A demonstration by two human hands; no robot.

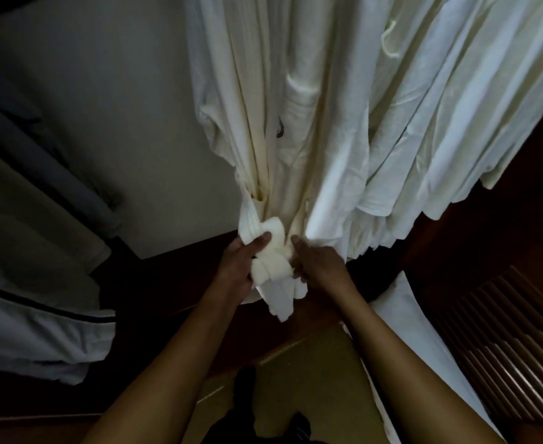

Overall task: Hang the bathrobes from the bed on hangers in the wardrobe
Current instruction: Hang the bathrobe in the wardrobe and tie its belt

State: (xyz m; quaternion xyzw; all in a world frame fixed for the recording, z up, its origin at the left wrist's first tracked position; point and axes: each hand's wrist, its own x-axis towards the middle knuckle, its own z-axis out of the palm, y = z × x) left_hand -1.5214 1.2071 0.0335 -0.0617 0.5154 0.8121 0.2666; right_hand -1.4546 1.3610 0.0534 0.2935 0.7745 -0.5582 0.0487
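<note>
The left hand [247,256] pinches the folded belt [271,251], thumb on top, and the right hand [316,262] curls its fingers into the knot's other side, low on the hanging bathrobe [291,139]. To finish well, draw both ends evenly and snug, without tugging the robe off its unseen hanger. A second bathrobe [440,116] hangs just beside it, inside the wardrobe [119,107].

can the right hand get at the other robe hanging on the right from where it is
Probably yes: the right hand is at the belt, and the other robe hangs just beside it with nothing between. It would need to let go of the belt first.
</note>
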